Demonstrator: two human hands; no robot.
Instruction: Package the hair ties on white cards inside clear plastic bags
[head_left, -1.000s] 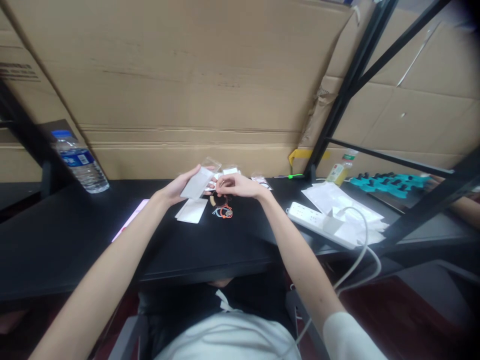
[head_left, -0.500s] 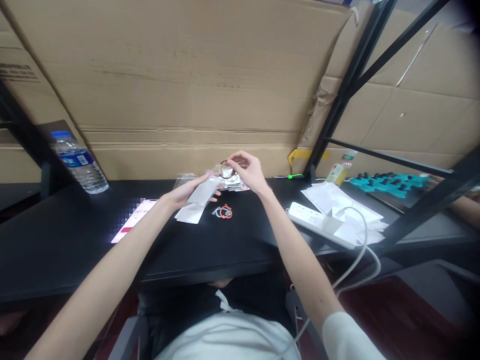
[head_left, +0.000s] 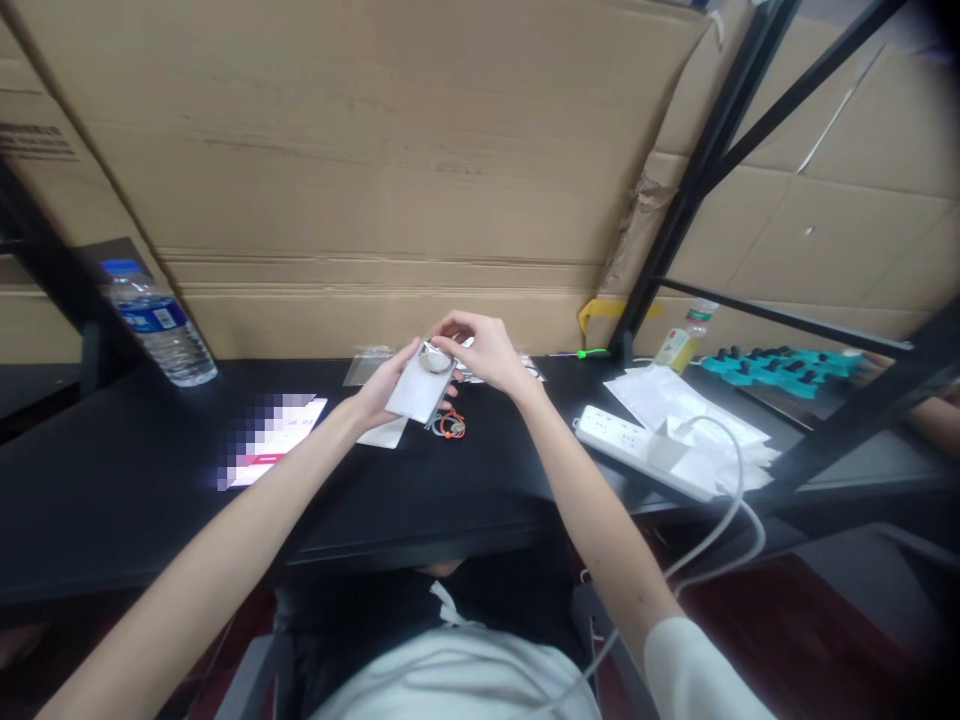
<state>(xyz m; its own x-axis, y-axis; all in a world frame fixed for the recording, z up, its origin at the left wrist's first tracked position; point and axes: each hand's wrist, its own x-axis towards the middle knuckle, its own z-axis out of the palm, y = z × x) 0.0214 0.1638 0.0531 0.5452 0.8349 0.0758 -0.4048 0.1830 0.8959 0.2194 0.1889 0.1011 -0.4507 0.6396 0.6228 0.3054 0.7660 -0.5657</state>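
My left hand [head_left: 375, 390] is closed around a small white card [head_left: 416, 396], which seems to be in a clear plastic sleeve. At its top edge, my right hand [head_left: 484, 350] pinches a thin dark ring-shaped bracelet [head_left: 436, 362]. The bracelet lies against the upper part of the card; whether it is inside the sleeve I cannot tell. Below my hands, orange and grey cord bands [head_left: 452, 426] rest on the black table [head_left: 450, 500]. Another white card [head_left: 386, 434] lies partly hidden beneath my left hand. Small flat packets [head_left: 534, 370] are partly covered behind my right hand.
A lit phone [head_left: 281, 450] and a water bottle [head_left: 159, 325] are on the left. To the right are a power strip [head_left: 611, 430] with a cable, white papers [head_left: 675, 400], a drink bottle [head_left: 682, 338] and a teal rack [head_left: 787, 372]. Another person's arm [head_left: 937, 420] shows beyond the black frame.
My right hand has moved slightly left and down, bringing the bracelet onto the top of the card. My left hand has tilted the card so that its face shows more.
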